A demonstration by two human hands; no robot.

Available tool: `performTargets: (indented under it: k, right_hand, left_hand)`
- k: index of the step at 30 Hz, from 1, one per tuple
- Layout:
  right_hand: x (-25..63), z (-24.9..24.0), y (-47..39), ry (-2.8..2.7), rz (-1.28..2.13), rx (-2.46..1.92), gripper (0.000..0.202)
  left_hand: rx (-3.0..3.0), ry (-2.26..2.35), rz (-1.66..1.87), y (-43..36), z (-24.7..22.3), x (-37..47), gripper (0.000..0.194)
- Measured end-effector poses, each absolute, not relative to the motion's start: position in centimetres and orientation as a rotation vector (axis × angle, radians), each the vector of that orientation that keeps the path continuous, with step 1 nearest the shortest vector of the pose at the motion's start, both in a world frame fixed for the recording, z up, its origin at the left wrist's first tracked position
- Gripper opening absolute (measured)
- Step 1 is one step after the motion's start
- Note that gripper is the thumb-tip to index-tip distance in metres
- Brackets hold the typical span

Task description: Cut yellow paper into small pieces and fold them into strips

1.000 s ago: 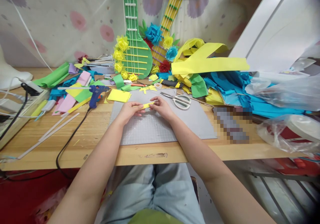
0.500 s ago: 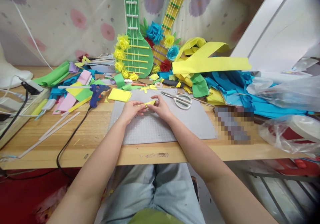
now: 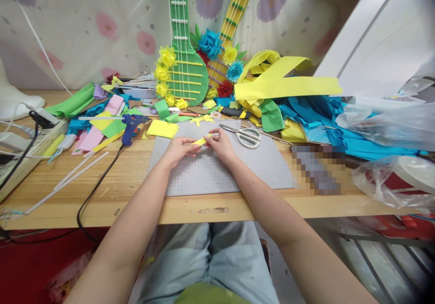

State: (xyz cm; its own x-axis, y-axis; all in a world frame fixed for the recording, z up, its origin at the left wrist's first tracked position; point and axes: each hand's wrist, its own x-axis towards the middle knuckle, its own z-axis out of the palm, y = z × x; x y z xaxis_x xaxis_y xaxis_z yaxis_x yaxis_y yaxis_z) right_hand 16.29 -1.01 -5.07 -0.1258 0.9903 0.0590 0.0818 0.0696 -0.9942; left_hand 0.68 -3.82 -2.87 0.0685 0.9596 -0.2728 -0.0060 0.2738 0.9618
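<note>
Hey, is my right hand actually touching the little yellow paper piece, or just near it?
Touching: in the head view, the right hand's fingertips pinch the end of the yellow paper piece.

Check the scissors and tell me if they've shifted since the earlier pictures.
No. Against the gray mat, the scissors show no visible shift: same spot, blades pointing the same way.

Before you: mat [image 3: 268, 168], bare at its near part and right side; scissors [image 3: 249, 137] obstruct its far right; glue gun [image 3: 129, 129] and cord [image 3: 98, 187] obstruct the left.
</note>
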Motion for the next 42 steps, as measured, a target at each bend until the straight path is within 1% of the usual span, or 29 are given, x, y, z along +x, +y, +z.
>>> performTargets:
  k: [6, 20, 24, 29, 32, 35, 37, 42]
  right_hand:
    - [16.3, -5.2, -1.0, -1.430, 1.172, -1.099, 0.026]
    - [16.2, -5.2, -1.1, -1.484, 1.080, -1.135, 0.029]
    - [16.2, -5.1, -1.2, -1.498, 1.083, -1.095, 0.027]
    - [16.1, -5.0, -1.2, -1.528, 1.048, -1.111, 0.029]
    - [16.0, -5.0, -1.2, -1.484, 1.045, -1.142, 0.037]
    - [15.8, -5.1, -1.1, -1.428, 1.168, -1.079, 0.050]
    - [15.7, -5.2, -1.0, -1.405, 1.230, -1.050, 0.054]
    - [16.0, -5.1, -0.9, -1.311, 1.180, -1.109, 0.048]
  left_hand:
    - [1.045, 1.257, 0.911, -4.0, -2.6, 0.4, 0.027]
    - [1.079, 1.181, 0.748, -3.9, -2.2, -0.4, 0.030]
    - [1.041, 1.164, 0.801, -3.7, -2.1, 0.0, 0.032]
    - [1.013, 1.221, 0.937, -3.6, -2.4, 1.2, 0.028]
    - [1.014, 1.244, 1.022, -3.5, -2.8, 1.5, 0.029]
    - [1.028, 1.252, 1.067, -3.5, -3.1, 1.8, 0.033]
    - [1.042, 1.241, 1.064, -3.5, -3.2, 2.0, 0.035]
    - [1.028, 1.266, 1.035, -3.5, -3.2, 2.5, 0.035]
